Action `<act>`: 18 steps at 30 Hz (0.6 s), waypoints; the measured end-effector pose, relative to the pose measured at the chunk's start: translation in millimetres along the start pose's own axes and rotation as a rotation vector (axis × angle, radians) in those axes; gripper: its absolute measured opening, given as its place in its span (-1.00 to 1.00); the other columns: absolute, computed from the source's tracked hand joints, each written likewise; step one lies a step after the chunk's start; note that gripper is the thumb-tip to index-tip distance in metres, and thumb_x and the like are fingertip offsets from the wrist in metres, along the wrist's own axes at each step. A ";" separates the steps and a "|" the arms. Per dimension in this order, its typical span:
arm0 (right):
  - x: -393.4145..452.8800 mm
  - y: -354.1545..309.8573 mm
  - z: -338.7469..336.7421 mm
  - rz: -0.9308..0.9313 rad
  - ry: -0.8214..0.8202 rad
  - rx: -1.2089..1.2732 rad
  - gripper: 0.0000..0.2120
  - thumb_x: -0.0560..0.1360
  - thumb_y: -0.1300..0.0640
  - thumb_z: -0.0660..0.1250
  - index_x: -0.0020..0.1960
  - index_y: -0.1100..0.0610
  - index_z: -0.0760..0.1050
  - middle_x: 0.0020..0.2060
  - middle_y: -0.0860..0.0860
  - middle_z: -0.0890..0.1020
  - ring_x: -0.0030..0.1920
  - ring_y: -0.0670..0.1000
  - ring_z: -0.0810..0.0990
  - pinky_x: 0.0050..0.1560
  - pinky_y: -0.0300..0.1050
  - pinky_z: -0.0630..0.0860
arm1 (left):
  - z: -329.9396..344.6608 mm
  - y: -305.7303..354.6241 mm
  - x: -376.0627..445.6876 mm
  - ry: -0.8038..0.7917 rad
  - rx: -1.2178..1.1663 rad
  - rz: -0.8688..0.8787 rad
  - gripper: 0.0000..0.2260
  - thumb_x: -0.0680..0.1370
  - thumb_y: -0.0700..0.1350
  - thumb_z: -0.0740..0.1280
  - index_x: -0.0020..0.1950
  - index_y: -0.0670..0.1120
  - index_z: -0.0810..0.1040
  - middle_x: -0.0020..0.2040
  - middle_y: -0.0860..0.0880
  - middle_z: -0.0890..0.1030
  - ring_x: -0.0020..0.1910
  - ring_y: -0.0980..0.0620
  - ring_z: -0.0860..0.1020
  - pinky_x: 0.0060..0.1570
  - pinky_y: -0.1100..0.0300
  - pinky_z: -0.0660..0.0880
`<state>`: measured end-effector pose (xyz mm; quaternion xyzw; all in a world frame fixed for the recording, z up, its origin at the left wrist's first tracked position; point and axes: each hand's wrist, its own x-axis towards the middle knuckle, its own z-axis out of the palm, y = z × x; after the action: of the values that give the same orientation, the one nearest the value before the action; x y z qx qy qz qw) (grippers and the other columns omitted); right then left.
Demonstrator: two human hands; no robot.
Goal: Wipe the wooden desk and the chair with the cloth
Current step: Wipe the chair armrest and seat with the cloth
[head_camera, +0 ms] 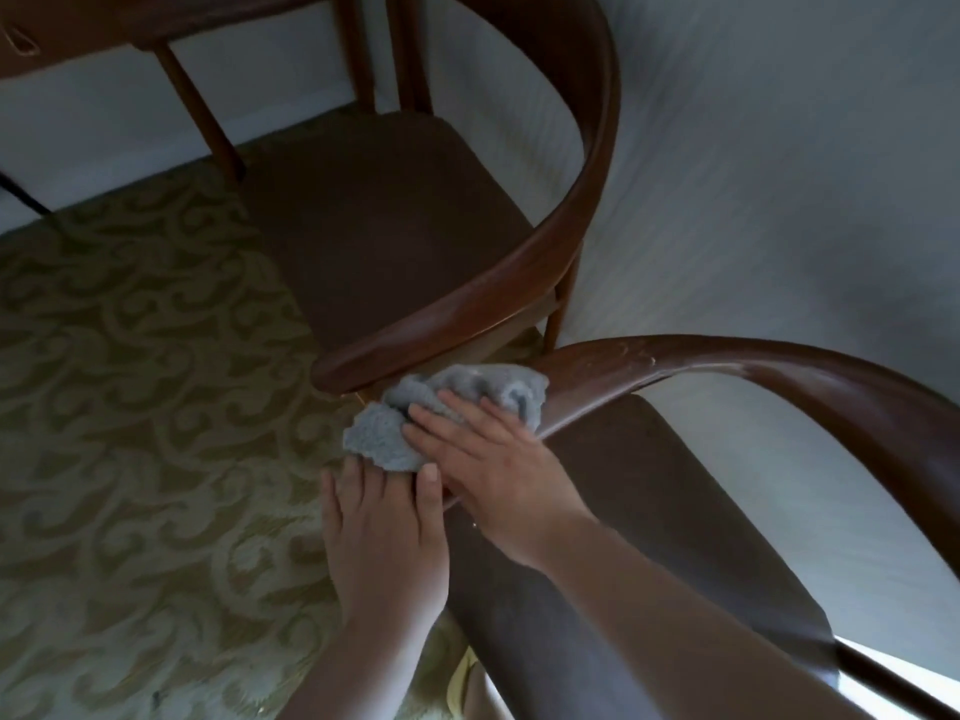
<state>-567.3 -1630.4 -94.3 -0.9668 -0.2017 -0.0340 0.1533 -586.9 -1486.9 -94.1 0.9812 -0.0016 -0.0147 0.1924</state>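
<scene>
A crumpled grey cloth [382,436] lies on the front end of the near chair's curved wooden armrest [727,363]. My right hand [498,475] presses flat on the cloth with straight fingers. Just to its left, my left hand [384,543] has its fingertips and thumb touching the cloth's near edge at the armrest tip. The chair's brown seat [649,511] runs under my right forearm. The dark wooden desk [156,18] shows only as an edge and legs at the top left.
A second, matching chair [587,189] stands right behind, its armrest end almost touching the cloth. Patterned beige carpet [130,407] covers the floor on the left. A pale wall [779,174] is close on the right.
</scene>
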 end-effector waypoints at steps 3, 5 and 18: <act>-16.7 11.4 -3.7 0.408 0.157 0.090 -0.53 0.60 0.12 0.15 0.50 0.00 0.30 0.50 -0.08 0.30 0.55 0.02 0.11 0.51 0.12 0.09 | 3.2 4.6 3.1 0.006 0.109 0.025 -0.47 0.65 0.12 -0.10 0.48 -0.10 0.36 0.47 -0.07 0.37 0.50 -0.07 0.22 0.46 -0.07 -0.03; -22.1 -22.0 8.9 0.482 0.222 0.196 -0.54 0.58 0.15 0.16 0.48 0.04 0.35 0.48 -0.05 0.34 0.55 0.06 0.13 0.49 0.15 0.15 | 5.0 6.2 3.1 0.049 0.108 0.031 -0.52 0.61 0.05 0.03 0.40 -0.15 0.45 0.43 -0.12 0.44 0.50 -0.12 0.24 0.46 -0.12 0.01; -17.3 -1.8 0.8 0.304 0.120 0.169 -0.49 0.59 0.13 0.25 0.52 0.00 0.27 0.51 -0.09 0.26 0.57 -0.04 -0.05 0.55 -0.02 -0.19 | 18.1 42.1 19.4 0.081 0.082 0.094 -0.59 0.55 -0.10 0.06 0.29 -0.21 0.52 0.35 -0.19 0.50 0.45 -0.13 0.34 0.37 -0.23 0.21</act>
<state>-583.9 -1635.2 -96.8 -0.9661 -0.0461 -0.0509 0.2489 -567.9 -1532.9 -95.5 0.9869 -0.0405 0.0343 0.1523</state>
